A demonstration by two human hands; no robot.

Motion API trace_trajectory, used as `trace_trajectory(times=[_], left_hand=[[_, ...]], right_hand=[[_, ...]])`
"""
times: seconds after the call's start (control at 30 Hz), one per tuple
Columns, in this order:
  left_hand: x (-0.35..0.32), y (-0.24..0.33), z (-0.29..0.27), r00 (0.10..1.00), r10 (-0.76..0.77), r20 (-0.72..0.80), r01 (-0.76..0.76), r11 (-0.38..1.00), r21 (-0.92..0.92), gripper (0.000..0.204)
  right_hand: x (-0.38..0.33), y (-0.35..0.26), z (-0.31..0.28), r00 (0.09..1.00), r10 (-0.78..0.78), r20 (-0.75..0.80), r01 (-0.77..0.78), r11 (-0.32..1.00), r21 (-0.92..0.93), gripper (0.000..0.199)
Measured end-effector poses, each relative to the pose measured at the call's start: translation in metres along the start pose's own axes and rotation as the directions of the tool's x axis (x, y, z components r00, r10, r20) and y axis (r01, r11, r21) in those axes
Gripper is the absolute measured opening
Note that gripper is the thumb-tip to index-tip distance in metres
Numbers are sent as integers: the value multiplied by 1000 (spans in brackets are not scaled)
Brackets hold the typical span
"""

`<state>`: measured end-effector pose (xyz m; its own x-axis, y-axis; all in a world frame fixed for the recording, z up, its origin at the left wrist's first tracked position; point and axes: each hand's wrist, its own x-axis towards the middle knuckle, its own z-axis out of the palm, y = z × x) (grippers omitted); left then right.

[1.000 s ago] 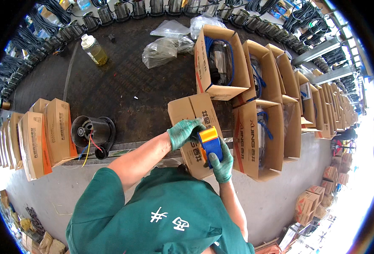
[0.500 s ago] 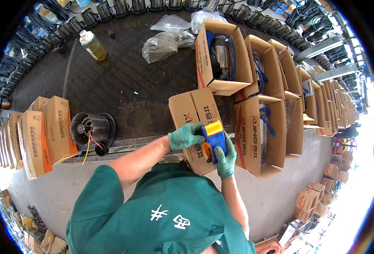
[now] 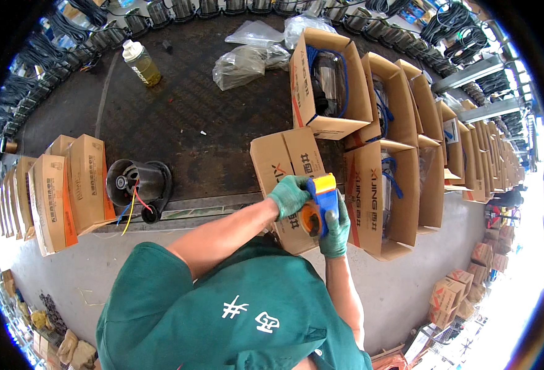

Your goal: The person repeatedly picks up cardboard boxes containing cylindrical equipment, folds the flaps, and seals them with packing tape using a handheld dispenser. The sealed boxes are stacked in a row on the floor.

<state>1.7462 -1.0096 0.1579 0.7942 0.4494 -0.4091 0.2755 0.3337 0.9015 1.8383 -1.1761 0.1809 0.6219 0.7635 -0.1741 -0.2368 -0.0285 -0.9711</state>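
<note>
A blue tape dispenser (image 3: 328, 202) with a yellow-orange end is in my gloved hands, an orange-brown tape roll (image 3: 310, 217) showing on its left side. My right hand (image 3: 336, 235), in a green glove, is wrapped round its lower right part. At the dispenser's upper left, my left hand (image 3: 290, 196) has curled fingers against it; what those fingertips pinch is hidden. Under both hands lies a closed cardboard box (image 3: 278, 155), set at a slant on the table's front edge.
Open cartons (image 3: 380, 200) holding metal pumps with blue cables stand to the right. Left of me are a bare pump (image 3: 137, 185) with loose wires and closed boxes (image 3: 87, 185). A drink bottle (image 3: 141, 63) and clear plastic bags (image 3: 244, 65) lie farther back on the dark table (image 3: 161, 117).
Both hands and the dispenser have shifted slightly right. The dispenser has turned so that more of its tape roll shows. The whole view has also moved a little.
</note>
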Motion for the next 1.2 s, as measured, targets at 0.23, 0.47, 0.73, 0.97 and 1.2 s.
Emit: trace_trajectory(times=[0.23, 0.47, 0.73, 0.97, 1.2], left_hand=[[32, -6, -12, 905, -210, 370, 293, 938, -184, 36], [27, -3, -11, 894, -129, 429, 288, 899, -330, 38], [27, 3, -20, 822, -195, 536, 416, 847, -331, 34], [25, 0, -7, 876, -149, 459, 371, 816, -443, 36], [22, -14, -17, 959, -23, 281, 99, 961, -259, 32]], right_hand=[[2, 19, -17, 999, 38, 6, -39, 984, 175, 93], [0, 21, -21, 995, 89, 50, -100, 940, 327, 92], [3, 2, -14, 967, 186, 175, -248, 846, 473, 96], [5, 14, -29, 979, 109, 173, -166, 920, 356, 90], [2, -19, -20, 999, 41, 9, -41, 999, -6, 95]])
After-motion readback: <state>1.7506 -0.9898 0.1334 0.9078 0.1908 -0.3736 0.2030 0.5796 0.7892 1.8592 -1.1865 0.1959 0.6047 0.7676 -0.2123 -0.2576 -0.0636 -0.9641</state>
